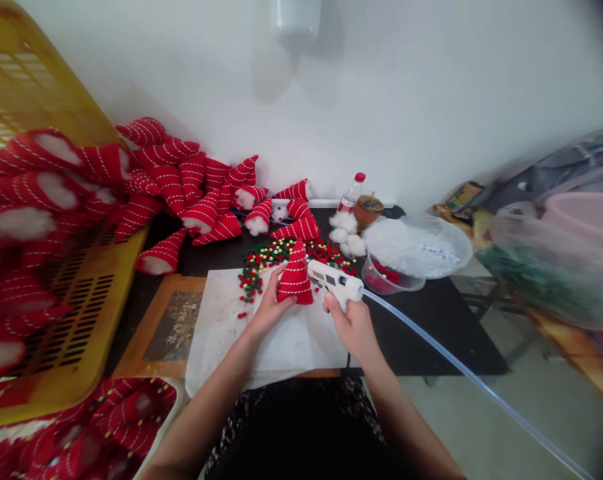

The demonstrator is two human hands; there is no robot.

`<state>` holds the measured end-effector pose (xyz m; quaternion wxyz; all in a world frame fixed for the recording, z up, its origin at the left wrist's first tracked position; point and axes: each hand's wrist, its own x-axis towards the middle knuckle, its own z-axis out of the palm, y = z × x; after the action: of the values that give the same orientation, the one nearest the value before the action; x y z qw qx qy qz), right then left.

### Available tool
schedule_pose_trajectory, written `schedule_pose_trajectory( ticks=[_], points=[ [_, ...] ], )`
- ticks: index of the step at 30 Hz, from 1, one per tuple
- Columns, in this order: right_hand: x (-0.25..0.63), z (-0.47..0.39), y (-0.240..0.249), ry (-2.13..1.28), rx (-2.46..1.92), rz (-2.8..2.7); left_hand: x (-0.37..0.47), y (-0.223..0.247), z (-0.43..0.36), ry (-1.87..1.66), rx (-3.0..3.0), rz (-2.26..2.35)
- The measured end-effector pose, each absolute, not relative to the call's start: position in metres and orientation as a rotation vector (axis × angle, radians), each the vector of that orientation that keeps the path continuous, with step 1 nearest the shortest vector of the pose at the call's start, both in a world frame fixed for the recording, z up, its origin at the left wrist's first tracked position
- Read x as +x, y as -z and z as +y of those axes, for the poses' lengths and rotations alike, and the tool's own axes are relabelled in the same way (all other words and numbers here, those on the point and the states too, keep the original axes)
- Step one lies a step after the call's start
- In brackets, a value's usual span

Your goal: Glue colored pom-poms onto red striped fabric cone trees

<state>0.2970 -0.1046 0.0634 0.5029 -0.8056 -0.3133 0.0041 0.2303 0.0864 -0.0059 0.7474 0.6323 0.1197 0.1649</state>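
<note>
Upright in my left hand (pixel 270 312) is a red cone hat (pixel 295 275) with white stitched stripes, its tip pointing up. My fingers wrap its left side and lower edge. My right hand (pixel 352 323) grips a white hot glue gun (pixel 334 280), its nozzle pointing left at the side of the hat. I cannot tell whether the nozzle touches the fabric. A long translucent glue stick (pixel 431 341) runs out of the gun's back toward the lower right. Small red, green and cream pompoms (pixel 252 273) lie scattered behind and left of the hat, partly on white paper (pixel 216 333).
Many striped red cones (pixel 169 190) fill a yellow crate (pixel 94 287) and the table's back left. Behind stand a red-capped bottle (pixel 351 193), a brown pot (pixel 367 211), white fluff balls (pixel 346 233) and a clear tub (pixel 381 277). A bin (pixel 179 393) of cones sits lower left.
</note>
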Motion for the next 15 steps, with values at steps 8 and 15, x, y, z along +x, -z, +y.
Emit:
schedule_pose_trajectory(
  ticks=[8,15],
  points=[
    [0.2979,-0.1046,-0.0632,0.039,-1.937,-0.713,0.2298,0.0052,0.0868,-0.365,1.404,0.271],
    [0.2973,-0.0998,-0.0705,0.031,-1.885,-0.75,0.2302,0.0086,0.0867,-0.365,1.457,0.244]
  ],
)
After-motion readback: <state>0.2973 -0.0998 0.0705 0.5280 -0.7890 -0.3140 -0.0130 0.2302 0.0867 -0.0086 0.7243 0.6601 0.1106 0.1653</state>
